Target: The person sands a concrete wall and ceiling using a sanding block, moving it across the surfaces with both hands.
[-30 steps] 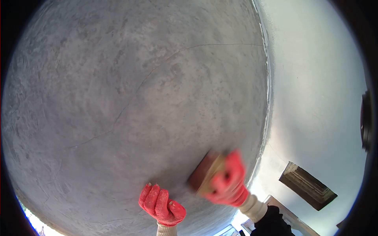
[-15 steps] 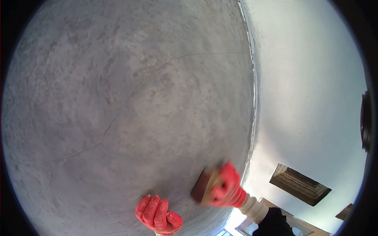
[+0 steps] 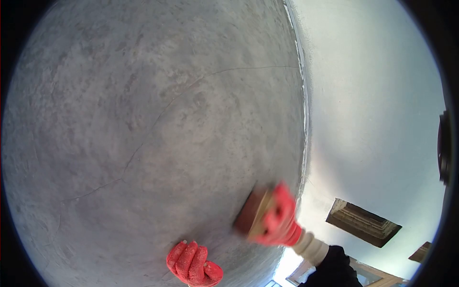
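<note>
Grey mottled surface fills most of the view, patchy light and dark, curved by the wide lens. Nearest, bottom centre: left hand, red coated glove, fingers curled in and thumb bent beside them, pale worn spots at the fingertips; it sits at the grey surface, inside of the grasp hidden, so can't tell whether anything is in it. Right of it, well apart: right hand, same red glove, closed around a block, blurred. Block is two-tone, reddish-brown face toward the grey surface, tan layer on the hand side; it lies tilted at the lower right of that surface, between the left hand and the edge strip, exact contact too blurred to call. Cream knit cuff at the right wrist, then black sleeve running off the bottom. Thin crack wanders across the grey, upper right to lower left. Pale ragged edge strip borders it on the right. Beyond: whitish wall with a slanted brown rectangular recess; dark rounded object, cut off at far right; wooden frame and bright light, bottom right.
</note>
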Available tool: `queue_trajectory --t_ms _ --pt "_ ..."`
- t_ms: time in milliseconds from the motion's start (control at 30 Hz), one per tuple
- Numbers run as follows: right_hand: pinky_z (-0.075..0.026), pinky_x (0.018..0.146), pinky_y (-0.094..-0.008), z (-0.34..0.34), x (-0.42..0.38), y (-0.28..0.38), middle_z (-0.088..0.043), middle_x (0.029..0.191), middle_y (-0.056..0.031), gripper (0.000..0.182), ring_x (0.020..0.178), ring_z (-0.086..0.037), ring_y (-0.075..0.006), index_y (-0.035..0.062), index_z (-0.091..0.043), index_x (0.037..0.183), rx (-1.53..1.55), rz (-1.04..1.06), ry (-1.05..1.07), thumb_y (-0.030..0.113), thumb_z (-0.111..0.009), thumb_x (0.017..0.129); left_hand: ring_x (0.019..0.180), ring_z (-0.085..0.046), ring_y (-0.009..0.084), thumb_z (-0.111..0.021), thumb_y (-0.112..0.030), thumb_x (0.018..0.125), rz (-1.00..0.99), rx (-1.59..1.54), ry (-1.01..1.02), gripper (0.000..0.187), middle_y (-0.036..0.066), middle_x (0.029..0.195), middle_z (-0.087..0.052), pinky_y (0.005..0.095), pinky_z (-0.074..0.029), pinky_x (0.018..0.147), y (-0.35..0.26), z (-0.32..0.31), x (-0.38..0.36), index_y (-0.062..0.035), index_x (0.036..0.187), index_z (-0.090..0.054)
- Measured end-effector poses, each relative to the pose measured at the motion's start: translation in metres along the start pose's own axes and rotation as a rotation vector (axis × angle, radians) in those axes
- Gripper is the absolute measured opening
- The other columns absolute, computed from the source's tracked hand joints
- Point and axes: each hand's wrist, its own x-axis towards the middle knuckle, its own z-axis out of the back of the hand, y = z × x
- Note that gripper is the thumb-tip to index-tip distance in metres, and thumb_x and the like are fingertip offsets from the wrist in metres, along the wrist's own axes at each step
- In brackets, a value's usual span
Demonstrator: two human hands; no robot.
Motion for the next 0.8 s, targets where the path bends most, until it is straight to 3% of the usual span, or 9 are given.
queue_trajectory --t_ms 67,167,233,333,400,467,533,667,800 --pt "-0.049 0.086 -0.0563 0.003 -0.016 0.009 -0.05 0.11 -0.0213 0.034 0.093 -0.06 -0.0432 0.0224 -0.057 0.094 0.264 0.392 0.37 0.041 -0.076 0.073 0.098 -0.06 0.0382 -0.047 -0.015 0.09 0.016 0.015 0.003 0.027 0.017 0.108 -0.066 0.0485 -0.05 0.087 -0.001 0.001 -0.002 -0.0005 0.103 -0.065" --pt "-0.049 0.09 -0.0564 0.023 0.009 -0.018 -0.05 0.124 -0.0242 0.044 0.103 -0.057 -0.0464 0.0191 -0.06 0.104 0.168 0.064 0.487 0.036 -0.081 0.07 0.098 -0.061 0.0379 -0.047 -0.016 0.09 0.019 -0.008 0.036 0.027 0.017 0.107 -0.066 0.0487 -0.05 0.087 -0.002 0.005 -0.001 -0.0005 0.102 -0.066" --pt "-0.047 0.096 -0.057 0.012 0.042 -0.03 -0.043 0.143 -0.0244 0.062 0.119 -0.051 -0.0491 0.0142 -0.056 0.125 -0.022 -0.121 -0.158 0.027 -0.083 0.07 0.097 -0.06 0.0377 -0.047 -0.016 0.09 0.031 -0.013 0.023 0.027 0.017 0.106 -0.067 0.0484 -0.05 0.086 -0.002 0.003 -0.002 -0.0005 0.101 -0.065" --pt "-0.043 0.102 -0.058 0.014 0.052 -0.087 -0.03 0.153 -0.0311 0.099 0.13 -0.041 -0.0533 0.0063 -0.041 0.144 -0.459 -0.019 -0.109 0.033 -0.089 0.062 0.097 -0.06 0.0376 -0.047 -0.016 0.09 0.007 -0.006 -0.016 0.026 0.017 0.105 -0.067 0.0477 -0.051 0.085 0.001 0.0 -0.002 -0.0009 0.1 -0.065" --pt "-0.041 0.103 -0.059 0.005 0.048 -0.067 -0.031 0.15 -0.0356 0.108 0.131 -0.039 -0.0562 -0.0003 -0.037 0.147 -0.265 -0.366 -0.222 0.037 -0.089 0.06 0.096 -0.061 0.0372 -0.046 -0.016 0.09 0.007 0.001 -0.023 0.026 0.017 0.104 -0.067 0.0473 -0.051 0.084 0.0 0.0 -0.004 -0.0013 0.1 -0.065" --pt "-0.042 0.103 -0.0604 -0.001 0.015 -0.012 -0.028 0.151 -0.039 0.094 0.128 -0.04 -0.0589 -0.0034 -0.047 0.136 -0.179 -0.272 -0.119 0.039 -0.088 0.062 0.095 -0.061 0.0368 -0.046 -0.016 0.09 0.003 0.017 -0.041 0.025 0.017 0.103 -0.067 0.0469 -0.051 0.083 -0.002 0.002 0.0 -0.0017 0.099 -0.065" --pt "-0.049 0.068 -0.0485 -0.004 -0.013 0.017 -0.054 0.101 -0.0151 0.036 0.088 -0.057 -0.0401 0.024 -0.058 0.087 0.058 0.043 0.094 0.035 -0.081 0.062 0.11 -0.066 0.0329 -0.048 -0.027 0.099 0.091 -0.08 0.129 0.033 0.013 0.118 -0.069 0.0468 -0.05 0.098 -0.01 0.017 0.008 -0.0076 0.112 -0.071" --pt "-0.042 0.056 -0.041 0.011 0.024 -0.013 -0.045 0.085 -0.0034 0.036 0.073 -0.051 -0.0289 0.0325 -0.049 0.076 0.248 0.292 0.271 0.038 -0.079 0.057 0.106 -0.067 0.0329 -0.047 -0.025 0.1 0.083 -0.101 0.149 0.032 0.013 0.114 -0.07 0.0461 -0.051 0.095 -0.011 0.02 0.013 -0.0057 0.11 -0.071" --pt "-0.044 0.101 -0.0545 0.02 0.083 -0.06 -0.035 0.15 -0.0294 0.096 0.126 -0.047 -0.0495 0.0034 -0.043 0.144 -0.138 -0.278 -0.177 0.041 -0.086 0.067 0.103 -0.068 0.032 -0.046 -0.023 0.1 0.067 -0.043 0.163 0.032 0.012 0.11 -0.07 0.0442 -0.052 0.093 -0.012 0.017 0.015 -0.0049 0.107 -0.071"
